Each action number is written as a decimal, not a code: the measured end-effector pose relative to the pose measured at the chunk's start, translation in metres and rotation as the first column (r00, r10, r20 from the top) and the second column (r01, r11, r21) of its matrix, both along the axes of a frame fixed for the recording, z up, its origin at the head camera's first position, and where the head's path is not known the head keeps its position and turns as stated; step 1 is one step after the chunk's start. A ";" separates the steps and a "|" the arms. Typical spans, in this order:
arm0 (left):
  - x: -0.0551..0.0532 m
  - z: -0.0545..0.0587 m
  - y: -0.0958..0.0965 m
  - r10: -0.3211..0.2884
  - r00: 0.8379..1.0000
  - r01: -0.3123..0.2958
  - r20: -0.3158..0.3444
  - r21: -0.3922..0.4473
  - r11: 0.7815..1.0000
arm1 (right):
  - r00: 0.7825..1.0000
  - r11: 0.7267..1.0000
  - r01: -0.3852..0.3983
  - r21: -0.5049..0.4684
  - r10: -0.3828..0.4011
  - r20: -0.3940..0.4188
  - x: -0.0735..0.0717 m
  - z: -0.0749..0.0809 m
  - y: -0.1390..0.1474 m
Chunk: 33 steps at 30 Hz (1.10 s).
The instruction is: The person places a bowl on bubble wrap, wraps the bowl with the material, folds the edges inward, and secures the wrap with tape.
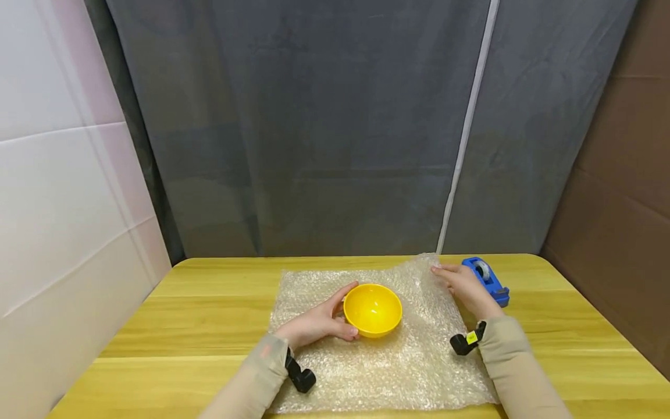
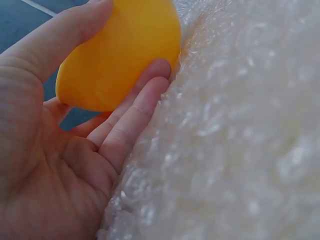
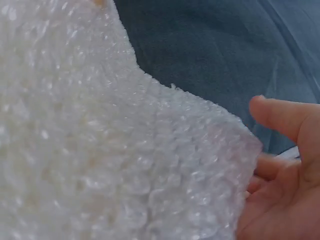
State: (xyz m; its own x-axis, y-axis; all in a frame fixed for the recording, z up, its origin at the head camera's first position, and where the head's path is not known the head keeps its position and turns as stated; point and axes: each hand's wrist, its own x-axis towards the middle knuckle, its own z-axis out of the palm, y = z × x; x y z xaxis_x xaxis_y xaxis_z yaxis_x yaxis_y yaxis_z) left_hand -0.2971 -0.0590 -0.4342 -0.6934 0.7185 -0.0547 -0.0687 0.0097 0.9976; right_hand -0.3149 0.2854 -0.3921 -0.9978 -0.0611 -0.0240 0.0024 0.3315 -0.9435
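A yellow bowl (image 1: 373, 310) sits over the middle of a sheet of bubble wrap (image 1: 377, 378), its hollow side facing up. My left hand (image 1: 321, 320) grips the bowl from the left, thumb and fingers spread around its side. In the left wrist view the fingers (image 2: 132, 120) lie low along the bowl's outer wall, close to the wrap. At the sheet's far right corner, which is lifted off the table, is my right hand (image 1: 466, 285). Its thumb (image 3: 280, 115) stands apart from the wrap in the right wrist view, while the other fingers reach behind the edge, partly hidden.
A blue tape dispenser (image 1: 487, 282) with a roll of tape stands just right of my right hand. The wooden table (image 1: 183, 326) extends past the wrap on both sides. A grey curtain (image 1: 324, 128) hangs behind it, with a white panel (image 1: 68, 174) at left and a brown one (image 1: 623, 192) at right.
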 end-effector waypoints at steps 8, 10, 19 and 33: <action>0.002 0.001 0.000 -0.002 1.000 0.002 -0.005 0.015 1.000 | 0.999 0.990 0.034 0.135 -0.032 -0.020 0.006 0.013 -0.014; 0.002 0.001 0.000 -0.004 1.000 0.004 -0.004 0.021 1.000 | 1.000 0.989 0.016 0.145 -0.013 -0.026 0.009 0.018 -0.018; 0.002 -0.001 0.000 -0.001 1.000 0.001 -0.009 0.024 1.000 | 0.973 0.966 -0.127 0.226 0.165 -0.160 0.023 0.039 -0.036; 0.002 0.001 0.003 0.008 1.000 -0.008 -0.028 -0.011 1.000 | 0.868 0.837 -0.362 0.409 0.463 -0.181 0.047 0.055 -0.065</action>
